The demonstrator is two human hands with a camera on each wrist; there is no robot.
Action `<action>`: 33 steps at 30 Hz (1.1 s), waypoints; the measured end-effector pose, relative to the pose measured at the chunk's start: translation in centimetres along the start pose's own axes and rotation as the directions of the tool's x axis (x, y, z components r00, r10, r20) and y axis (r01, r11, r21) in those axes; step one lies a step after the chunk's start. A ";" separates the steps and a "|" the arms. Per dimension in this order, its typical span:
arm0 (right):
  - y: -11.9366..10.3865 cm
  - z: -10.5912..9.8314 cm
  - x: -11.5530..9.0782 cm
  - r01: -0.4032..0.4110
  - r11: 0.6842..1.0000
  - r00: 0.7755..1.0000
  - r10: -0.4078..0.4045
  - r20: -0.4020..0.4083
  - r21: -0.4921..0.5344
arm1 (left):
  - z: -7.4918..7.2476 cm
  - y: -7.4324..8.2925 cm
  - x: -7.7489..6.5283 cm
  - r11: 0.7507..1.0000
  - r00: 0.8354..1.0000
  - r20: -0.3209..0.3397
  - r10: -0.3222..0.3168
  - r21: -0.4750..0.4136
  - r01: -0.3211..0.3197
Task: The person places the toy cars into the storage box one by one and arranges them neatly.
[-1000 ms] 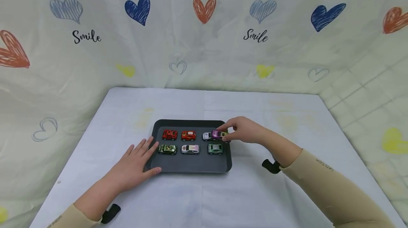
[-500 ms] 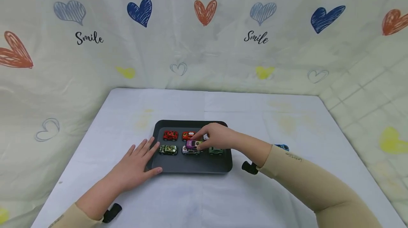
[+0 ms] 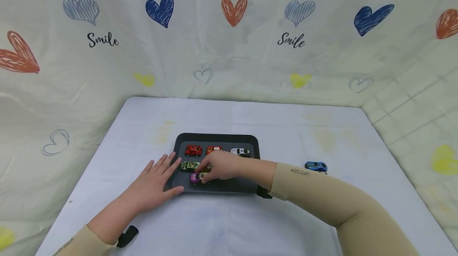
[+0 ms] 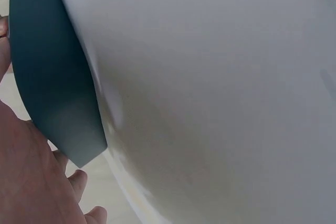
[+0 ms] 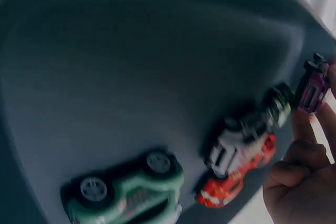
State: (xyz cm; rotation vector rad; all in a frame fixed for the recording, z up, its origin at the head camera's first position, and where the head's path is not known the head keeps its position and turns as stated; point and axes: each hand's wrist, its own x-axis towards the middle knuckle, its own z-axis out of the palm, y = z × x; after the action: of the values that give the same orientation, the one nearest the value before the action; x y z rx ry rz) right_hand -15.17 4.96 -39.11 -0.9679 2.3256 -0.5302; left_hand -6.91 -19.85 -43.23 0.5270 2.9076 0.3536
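Note:
A purple toy car (image 3: 195,178) is pinched between the thumb and fingers of my right hand (image 3: 224,165), low over the near left part of the dark grey tray (image 3: 229,188). Just behind it sits a camouflage-green toy car (image 3: 189,166). My left hand (image 3: 152,186) lies with spread, straight fingers against the tray's left edge. At the back of the tray stand a red car (image 3: 193,150), an orange-red car (image 3: 214,149) and a white car (image 3: 240,152). The right wrist view shows a mint-green car (image 5: 128,195) and a pale car (image 5: 233,150), both hidden behind my right hand in the head view.
A blue toy car (image 3: 316,166) stands on the white-covered table (image 3: 286,128) to the right of the tray, with something partly hidden by the sleeve just below it. A cloth with printed hearts (image 3: 234,11) hangs behind the table.
My right hand has carried the purple car from the tray's back right corner, leftward and nearer, to its front left part. The blue car has come into sight. My left hand stays at the tray's edge.

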 end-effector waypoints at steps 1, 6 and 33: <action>-0.1 0.2 0.2 -0.002 1.000 1.000 0.002 0.006 -0.015 | 0.0 0.0 0.0 1.000 1.000 -0.005 0.005 0.000 -0.005; -0.6 0.5 0.4 -0.003 0.998 1.000 0.005 0.027 -0.069 | 0.1 -0.2 0.0 1.000 1.000 -0.015 0.011 0.014 -0.011; -2.5 1.0 2.5 0.100 0.942 0.994 -0.076 0.084 -0.320 | 0.7 -0.9 0.3 0.999 0.999 -0.021 0.036 -0.010 -0.036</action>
State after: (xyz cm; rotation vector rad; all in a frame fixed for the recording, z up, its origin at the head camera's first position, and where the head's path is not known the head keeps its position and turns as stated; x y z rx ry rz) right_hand -14.77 1.32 -39.36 -1.2248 2.3578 -0.1433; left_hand -7.36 -20.39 -44.16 0.5776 2.9181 0.3804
